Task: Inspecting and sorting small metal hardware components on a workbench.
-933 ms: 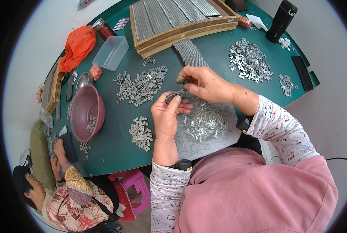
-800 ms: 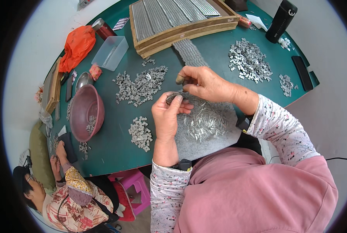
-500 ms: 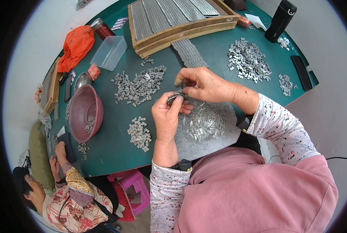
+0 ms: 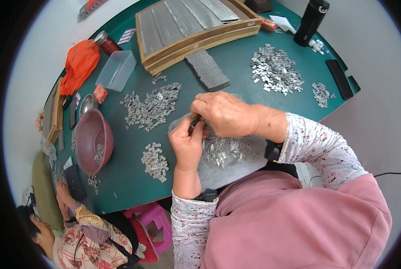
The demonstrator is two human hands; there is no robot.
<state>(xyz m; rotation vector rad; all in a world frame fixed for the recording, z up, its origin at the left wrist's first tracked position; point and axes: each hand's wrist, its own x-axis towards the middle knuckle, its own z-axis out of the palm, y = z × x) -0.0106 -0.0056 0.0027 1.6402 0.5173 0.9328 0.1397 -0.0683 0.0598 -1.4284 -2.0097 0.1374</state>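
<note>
Both hands meet above a grey mat [image 4: 214, 177], over a heap of thin shiny metal pins [image 4: 227, 150]. My left hand [image 4: 185, 142] is closed, pinching a small dark metal piece [image 4: 194, 123] between thumb and fingers. Bent over it from the right, my right hand [image 4: 227, 114] has its fingers closed at that same piece; its fingertips are mostly hidden, and what they hold cannot be made out. Left of my hands lie a pile of small notched metal links [image 4: 152, 106] and a smaller pile of flat links [image 4: 155, 162]. Beyond my hands rests a strip of joined links [image 4: 208, 71].
A wooden tray [image 4: 200, 37] of linked metal strips stands at the back. Another link pile [image 4: 276, 69], a black bottle [image 4: 311, 22] and a phone [image 4: 339, 79] are at right. Leftward stand a pink bowl [image 4: 84, 152] and clear box [image 4: 116, 71]. A co-worker [image 4: 95, 237] sits at left.
My right hand has come down and closed in on the left hand's fingers, covering more of the small metal piece. The whole view has shifted slightly, moving the table leftward in the picture.
</note>
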